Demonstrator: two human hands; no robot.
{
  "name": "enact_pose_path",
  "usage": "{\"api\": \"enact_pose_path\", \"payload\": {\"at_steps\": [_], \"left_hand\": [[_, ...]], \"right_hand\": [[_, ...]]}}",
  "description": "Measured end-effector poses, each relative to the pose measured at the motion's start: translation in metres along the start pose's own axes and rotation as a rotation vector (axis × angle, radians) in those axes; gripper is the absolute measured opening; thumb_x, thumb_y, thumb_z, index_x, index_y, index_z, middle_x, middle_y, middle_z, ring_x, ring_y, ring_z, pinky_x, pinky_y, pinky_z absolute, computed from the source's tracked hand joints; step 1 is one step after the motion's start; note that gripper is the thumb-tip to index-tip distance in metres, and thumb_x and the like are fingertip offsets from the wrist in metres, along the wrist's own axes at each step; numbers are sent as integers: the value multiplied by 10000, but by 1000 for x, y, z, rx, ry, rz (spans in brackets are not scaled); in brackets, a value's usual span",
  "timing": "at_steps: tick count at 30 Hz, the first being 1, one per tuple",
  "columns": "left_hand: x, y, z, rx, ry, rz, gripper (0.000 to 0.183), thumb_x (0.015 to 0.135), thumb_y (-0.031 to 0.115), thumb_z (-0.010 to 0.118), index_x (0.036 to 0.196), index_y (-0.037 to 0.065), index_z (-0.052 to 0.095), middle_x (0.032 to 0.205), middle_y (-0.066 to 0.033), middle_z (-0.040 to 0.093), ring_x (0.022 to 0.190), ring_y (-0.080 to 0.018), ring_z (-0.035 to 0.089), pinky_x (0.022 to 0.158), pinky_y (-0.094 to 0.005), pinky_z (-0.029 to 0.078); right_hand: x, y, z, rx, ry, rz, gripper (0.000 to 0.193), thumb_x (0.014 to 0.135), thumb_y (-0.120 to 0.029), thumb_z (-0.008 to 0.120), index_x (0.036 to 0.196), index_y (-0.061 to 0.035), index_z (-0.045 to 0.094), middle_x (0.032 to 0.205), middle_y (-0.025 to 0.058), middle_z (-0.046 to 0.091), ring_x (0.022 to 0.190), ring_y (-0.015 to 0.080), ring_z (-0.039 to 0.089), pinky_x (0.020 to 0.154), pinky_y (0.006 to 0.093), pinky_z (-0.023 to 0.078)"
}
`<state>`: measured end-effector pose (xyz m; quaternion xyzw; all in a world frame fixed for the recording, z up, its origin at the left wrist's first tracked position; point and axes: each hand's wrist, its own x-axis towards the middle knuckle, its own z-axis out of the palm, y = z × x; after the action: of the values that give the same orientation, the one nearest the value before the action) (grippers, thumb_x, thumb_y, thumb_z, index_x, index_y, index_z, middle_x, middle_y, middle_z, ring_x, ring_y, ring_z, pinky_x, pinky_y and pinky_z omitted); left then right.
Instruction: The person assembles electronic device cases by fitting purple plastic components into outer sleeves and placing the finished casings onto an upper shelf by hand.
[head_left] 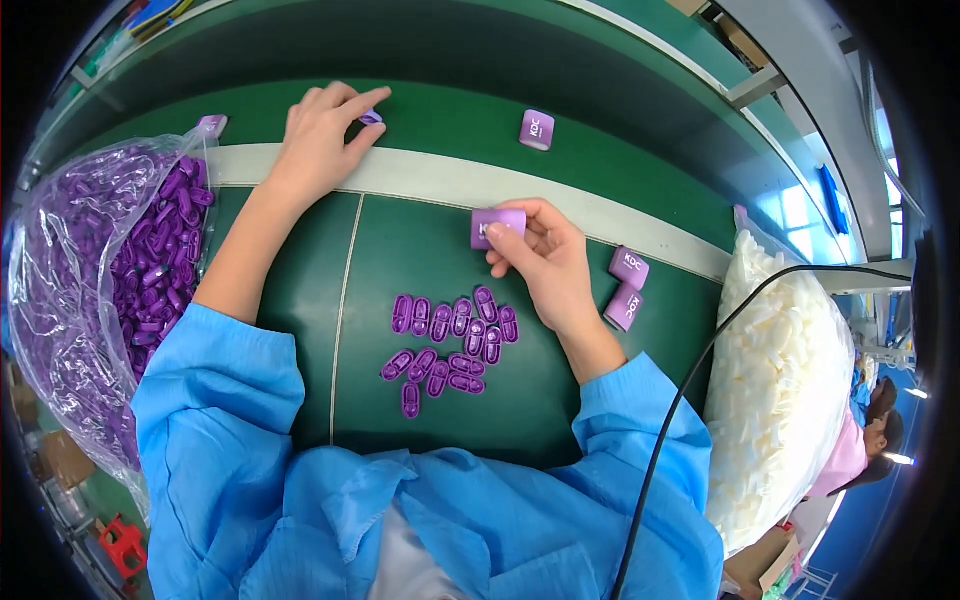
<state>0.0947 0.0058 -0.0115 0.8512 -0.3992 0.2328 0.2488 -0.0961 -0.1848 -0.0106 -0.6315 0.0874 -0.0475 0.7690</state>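
My right hand [545, 255] pinches a light purple, rounded square case [482, 230] between thumb and fingers, above the green work surface. Farther off to the left, my left hand [322, 140] reaches over the dark green strip, thumb and index finger spread apart. Between them shows part of a small purple piece [371, 117], mostly hidden by the hand; it looks loose. On the green mat [400, 250] lie several dark purple oval pieces [462, 318] in loose groups. Two purple cases [625, 290] rest right of my right hand.
Another purple case [537, 130] stands on the far green strip, and one more [212, 125] at its left. A clear bag [95, 230] of purple pieces bulges at the left. On the right sits a bag [785, 400] of cream pieces, with a black cable [690, 375] crossing before it.
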Motion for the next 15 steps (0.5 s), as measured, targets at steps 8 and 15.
{"api": "enact_pose_path", "payload": {"at_steps": [8,15], "left_hand": [[18,56,-28,-219,-376,-76,124,777,124,632,852,28,657,830,-125,602,744,-271,603,673,-341,487],[-70,90,-77,-616,-634,-257,334,699,60,726,1018,26,636,949,-73,541,731,-163,528,590,-267,461]], "right_hand": [[-2,1,-6,47,-17,8,180,856,-67,606,1012,5,554,837,54,599,674,88,562,567,209,463],[1,-4,-4,-394,20,-16,241,839,-97,637,1038,12,553,832,48,615,624,75,556,563,190,453]]}}
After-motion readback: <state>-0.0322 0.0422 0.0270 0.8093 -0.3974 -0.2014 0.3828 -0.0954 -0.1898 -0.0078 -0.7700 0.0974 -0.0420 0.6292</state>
